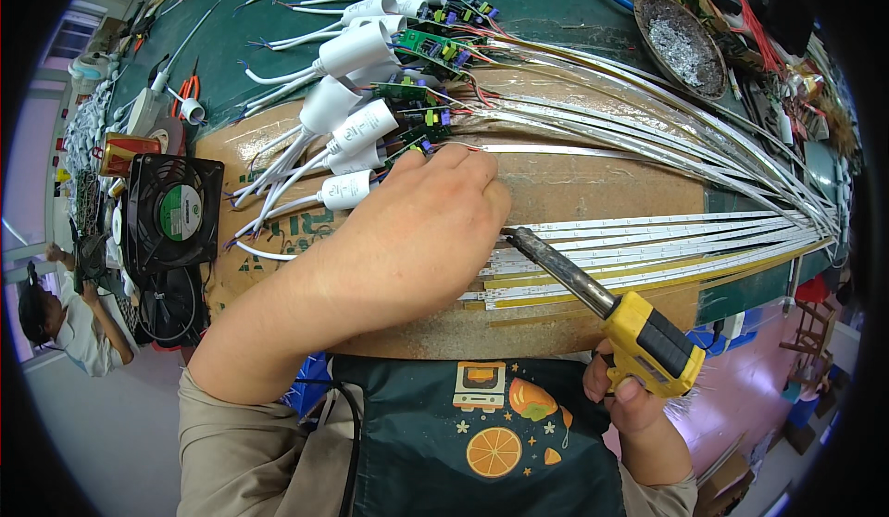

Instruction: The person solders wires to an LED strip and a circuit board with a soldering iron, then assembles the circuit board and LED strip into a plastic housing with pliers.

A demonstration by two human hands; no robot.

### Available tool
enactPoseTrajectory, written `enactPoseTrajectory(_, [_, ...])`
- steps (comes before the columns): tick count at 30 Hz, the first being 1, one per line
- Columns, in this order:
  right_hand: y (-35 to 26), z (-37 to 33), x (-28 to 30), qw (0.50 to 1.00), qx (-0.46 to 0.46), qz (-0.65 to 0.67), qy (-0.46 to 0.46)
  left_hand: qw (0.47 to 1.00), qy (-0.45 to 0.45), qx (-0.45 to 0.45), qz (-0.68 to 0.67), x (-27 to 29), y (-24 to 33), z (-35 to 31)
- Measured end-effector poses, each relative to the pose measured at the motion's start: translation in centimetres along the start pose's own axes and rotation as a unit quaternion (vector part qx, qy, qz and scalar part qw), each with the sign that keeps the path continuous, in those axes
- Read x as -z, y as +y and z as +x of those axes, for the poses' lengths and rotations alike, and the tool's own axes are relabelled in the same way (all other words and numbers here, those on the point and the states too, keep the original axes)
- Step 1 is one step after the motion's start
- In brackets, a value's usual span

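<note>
My left hand (pixel 443 213) is closed over the cardboard, its back toward me, the fingertips and anything in them hidden. Just beyond its knuckles are a small green circuit board (pixel 428 126) and the end of a white LED strip (pixel 565 150). White lamp-cap housings with wires, one of them a white cylinder (pixel 346 190), lie beside the wrist. With my right hand (pixel 622 391) I grip a yellow and black soldering gun (pixel 656 346). Its dark tip points up and left, close to my left hand, above a row of LED strips (pixel 639 239).
The cardboard sheet (pixel 593 182) rests on a green table (pixel 556 17). A black fan (pixel 173 213) stands at left, orange-handled pliers (pixel 189 91) behind it. At far right is a round dish (pixel 681 46) of silvery scraps. Another person (pixel 88 327) sits at far left.
</note>
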State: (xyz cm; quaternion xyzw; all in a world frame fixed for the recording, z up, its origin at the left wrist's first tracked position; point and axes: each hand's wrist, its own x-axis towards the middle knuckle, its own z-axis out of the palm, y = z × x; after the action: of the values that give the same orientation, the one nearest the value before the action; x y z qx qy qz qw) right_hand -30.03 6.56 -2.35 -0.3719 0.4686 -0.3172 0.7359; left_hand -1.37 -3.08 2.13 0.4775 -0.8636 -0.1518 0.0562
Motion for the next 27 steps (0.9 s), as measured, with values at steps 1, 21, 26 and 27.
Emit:
enactPoseTrajectory(1, [0.0,0.0,-0.1,1.0,0.005,0.018,0.008,1.0,0.0,0.0,0.0,0.0,0.0,0.0])
enactPoseTrajectory(21, [-1.5,0.5,-0.1,0.994,0.065,0.081,0.022,1.0,-0.006,-0.007,-0.009,0.2,-0.2,0.1])
enactPoseTrajectory(26, [-3.1,2.5,0.2,0.982,0.156,0.073,0.082,1.0,-0.003,-0.004,-0.011,0.1,-0.2,0.0])
enactPoseTrajectory(27, [-3.4,3.0,0.2,0.977,0.177,0.073,0.089,1.0,-0.008,-0.001,-0.011,0.1,-0.1,0.0])
